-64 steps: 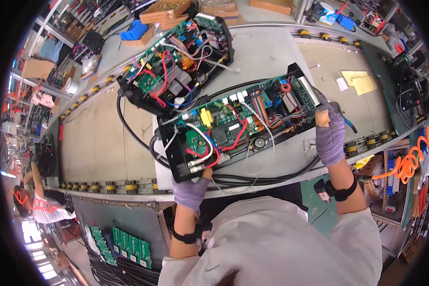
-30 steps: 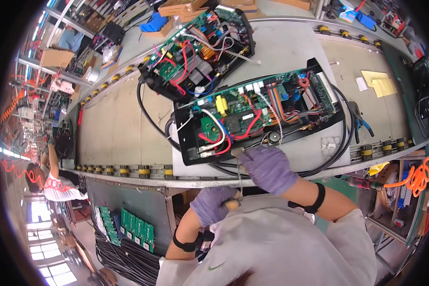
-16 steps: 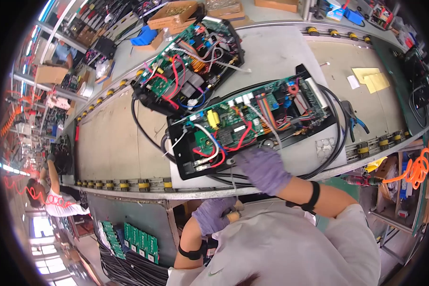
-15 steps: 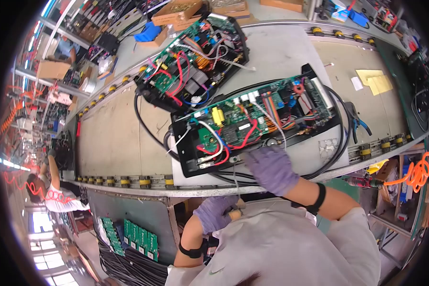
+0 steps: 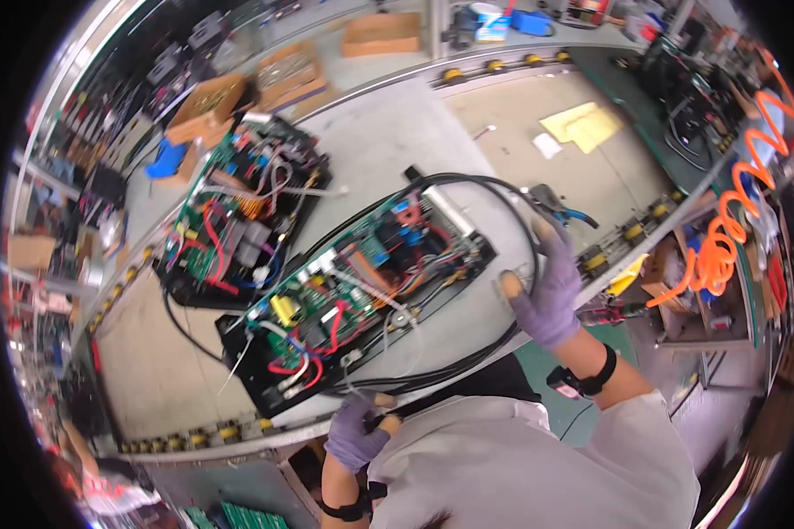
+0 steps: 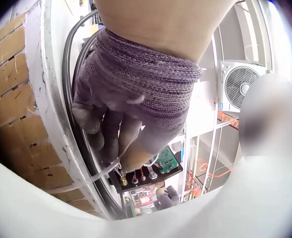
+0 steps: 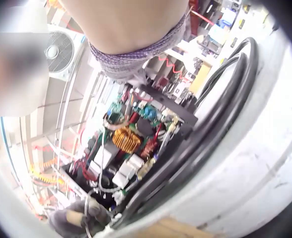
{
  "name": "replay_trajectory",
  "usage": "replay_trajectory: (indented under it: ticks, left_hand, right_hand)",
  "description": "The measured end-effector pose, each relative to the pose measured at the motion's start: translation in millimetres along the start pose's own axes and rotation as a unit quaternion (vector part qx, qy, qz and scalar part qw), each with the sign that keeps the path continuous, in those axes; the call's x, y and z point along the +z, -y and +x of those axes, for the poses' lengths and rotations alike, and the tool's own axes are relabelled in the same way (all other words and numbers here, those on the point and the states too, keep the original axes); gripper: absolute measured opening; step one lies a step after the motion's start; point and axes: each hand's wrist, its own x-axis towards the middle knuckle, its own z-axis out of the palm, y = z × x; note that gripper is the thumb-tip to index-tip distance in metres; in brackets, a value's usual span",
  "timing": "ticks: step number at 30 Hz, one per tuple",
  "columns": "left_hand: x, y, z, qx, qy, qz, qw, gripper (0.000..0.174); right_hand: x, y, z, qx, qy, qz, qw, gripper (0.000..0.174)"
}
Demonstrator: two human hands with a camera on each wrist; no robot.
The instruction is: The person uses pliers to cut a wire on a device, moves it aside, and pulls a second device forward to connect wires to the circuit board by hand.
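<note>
**A Crowded, Brightly Lit Workshop**

Rows of yellow-and-black rollers (image 5: 229, 430) edge the beige boards (image 5: 163, 370) on either side of the grey tabletop (image 5: 379, 123). Open cardboard boxes (image 5: 379, 33) line the far side. A coiled orange hose (image 5: 719, 251) hangs at right by a loaded shelf unit (image 5: 715, 333), near green floor (image 5: 602, 353). The left wrist view shows a white box fan (image 6: 243, 85) beside strong white glare.

A smooth, matt grey surface is shown by the counter (image 5: 388, 132), while matt black is presented by the housing (image 5: 254, 381). A soft sheen is given off by the smooth black cables (image 7: 238, 84), and a glossy, coppery metallic look by the wound coil (image 7: 127, 140). Smooth, translucent plastic is suggested by the thin strip (image 6: 94, 178). Ribbed, knitted cloth is seen in the purple glove (image 6: 146, 89), plain matt cloth in the shirt (image 5: 520, 458), matt cardboard in the box (image 5: 381, 37), and creased paper in the yellow sheets (image 5: 591, 126).
</note>
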Motion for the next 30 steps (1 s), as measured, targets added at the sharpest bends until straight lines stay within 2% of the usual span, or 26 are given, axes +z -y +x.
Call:
replay_trajectory:
  ticks: [2,3,4,6,7,9,12,13,15,16,17,18,19,20,21,24,25,28,29,30]
  left_hand:
    - [4.3,-3.1,14.2,0.045,-0.043,0.049,0.997,0.027]
    - [9.9,9.4,18.8,0.050,-0.078,0.023,0.995,0.024]
    - [11.2,12.0,21.1,-0.055,-0.093,-0.022,0.994,0.022]
    - [12.1,27.5,24.3,-0.062,-0.115,0.000,0.991,0.021]
    - [11.1,26.9,24.9,-0.041,-0.115,0.005,0.992,0.020]
    - [9.6,23.4,25.1,-0.072,-0.123,-0.032,0.989,0.019]
    - [10.4,24.8,25.0,-0.097,-0.125,-0.031,0.987,0.019]
    - [8.9,21.7,25.0,-0.106,-0.124,-0.035,0.986,0.019]
    - [6.7,20.5,23.6,-0.114,-0.123,-0.041,0.985,0.019]
    - [7.2,22.0,22.9,-0.113,-0.122,-0.044,0.985,0.019]
    - [7.1,22.4,21.9,-0.110,-0.121,-0.047,0.985,0.018]
    - [6.6,21.8,21.1,-0.106,-0.116,-0.039,0.987,0.017]
    - [6.2,21.0,21.5,-0.099,-0.111,-0.032,0.988,0.016]
    - [5.5,19.7,22.0,-0.092,-0.106,-0.024,0.990,0.015]
    - [5.4,17.8,22.7,-0.090,-0.108,-0.028,0.990,0.017]
    - [3.2,11.4,22.4,-0.121,-0.095,-0.071,0.986,0.018]
    - [2.8,19.3,21.5,-0.095,-0.082,-0.054,0.991,0.016]
    - [1.3,19.0,21.5,-0.090,-0.068,-0.029,0.993,0.017]
    - [-1.1,9.7,21.7,-0.104,-0.062,-0.024,0.992,0.018]
    - [2.4,22.1,20.2,-0.072,-0.074,-0.053,0.993,0.019]
  right_hand:
    - [-3.8,-16.6,5.4,0.045,0.169,0.003,0.985,0.079]
    - [1.5,-18.6,7.2,0.029,0.219,0.010,0.975,0.083]
    - [7.1,-12.4,7.4,0.066,0.236,0.058,0.968,0.083]
    - [19.2,1.2,4.0,0.133,0.266,0.161,0.941,0.082]
    - [20.6,0.8,3.7,0.127,0.269,0.158,0.942,0.082]
    - [22.0,-4.3,5.0,0.114,0.280,0.152,0.941,0.081]
    - [14.7,-25.8,18.6,0.067,0.372,0.113,0.919,0.074]
    - [12.9,-37.2,27.0,0.014,0.323,0.138,0.936,0.054]
    - [8.2,-57.5,65.6,0.074,0.353,0.113,0.926,0.036]
    - [10.9,-71.8,85.1,0.141,0.329,0.054,0.932,0.030]
    - [6.5,-70.2,113.2,0.219,0.355,-0.082,0.905,0.030]
    - [28.7,-130.5,115.8,0.187,0.363,-0.100,0.907,0.030]
    - [46.7,-175.1,116.1,0.127,0.385,-0.210,0.890,0.033]
    - [53.6,-188.2,117.2,0.143,0.414,-0.268,0.858,0.033]
    - [59.3,-195.5,119.4,0.157,0.440,-0.325,0.822,0.033]
    - [71.7,-216.0,99.0,0.122,0.431,-0.352,0.822,0.038]
    - [74.2,-222.9,95.6,0.114,0.424,-0.351,0.827,0.034]
    - [74.0,-230.8,90.0,0.095,0.426,-0.359,0.825,0.023]
    - [74.4,-228.6,89.2,0.080,0.397,-0.400,0.822,0.021]
    - [72.6,-224.4,90.1,0.067,0.367,-0.440,0.817,0.019]
